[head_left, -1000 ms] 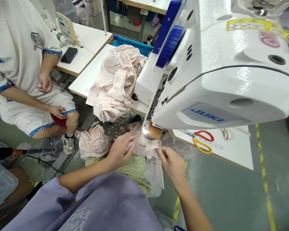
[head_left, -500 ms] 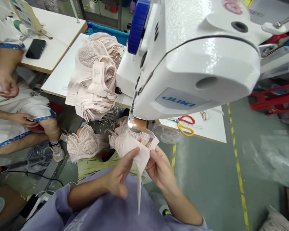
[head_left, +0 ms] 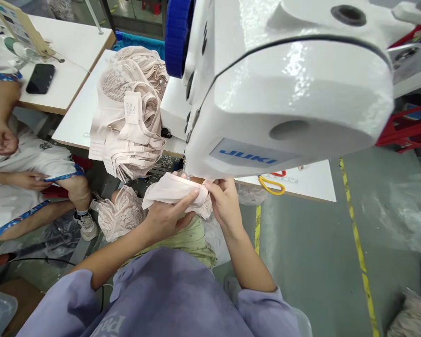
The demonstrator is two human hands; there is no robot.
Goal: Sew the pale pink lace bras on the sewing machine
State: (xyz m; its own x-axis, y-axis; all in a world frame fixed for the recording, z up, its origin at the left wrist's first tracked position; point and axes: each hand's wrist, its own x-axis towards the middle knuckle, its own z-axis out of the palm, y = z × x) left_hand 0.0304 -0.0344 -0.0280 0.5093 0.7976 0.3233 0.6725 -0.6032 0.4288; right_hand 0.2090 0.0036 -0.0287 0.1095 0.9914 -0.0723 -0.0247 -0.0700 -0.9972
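Observation:
Just below the head of a white sewing machine (head_left: 294,98), my left hand (head_left: 171,210) grips a pale pink fabric band (head_left: 168,188), its thumb on top and other fingers underneath. My right hand (head_left: 225,201) pinches the band's right end between thumb and fingers, close under the machine. Lace of the same garment shows below the band, between the hands. The needle area is hidden behind the machine head. A lace bra (head_left: 121,213) lies at my lap, left of my left hand.
A heap of pale pink bras (head_left: 131,112) lies on the table left of the machine. Yellow-handled scissors (head_left: 272,185) rest on the table at right. Another person's hand (head_left: 2,138) and legs are at far left, near a black phone (head_left: 41,78).
Both hands have moved up toward the machine with the garment. The band, hanging down before, is now stretched sideways, and my left hand has closed on it. The view has shifted.

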